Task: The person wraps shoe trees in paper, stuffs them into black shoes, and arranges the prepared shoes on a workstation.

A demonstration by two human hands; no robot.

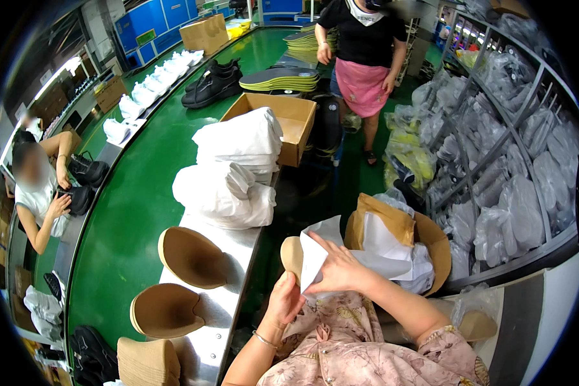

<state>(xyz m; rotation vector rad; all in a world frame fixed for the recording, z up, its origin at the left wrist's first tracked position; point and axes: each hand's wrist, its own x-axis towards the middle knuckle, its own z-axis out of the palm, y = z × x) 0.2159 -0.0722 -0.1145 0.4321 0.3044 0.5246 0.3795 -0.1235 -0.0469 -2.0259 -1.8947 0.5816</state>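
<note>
Pinching a white tissue sheet [318,254] over a tan insert [293,255], the right hand [341,270] grips the paper's edge while the left hand [286,301] closes on the insert from below, above the lap. Paper looks light, limp and tearable; the insert stiffer. Counter [228,241] edge sits just left; little room.

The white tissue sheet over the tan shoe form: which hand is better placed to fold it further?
Probably the right hand: its fingers already pinch the white tissue sheet at the fold. The left hand grips the tan shoe form from below.
</note>
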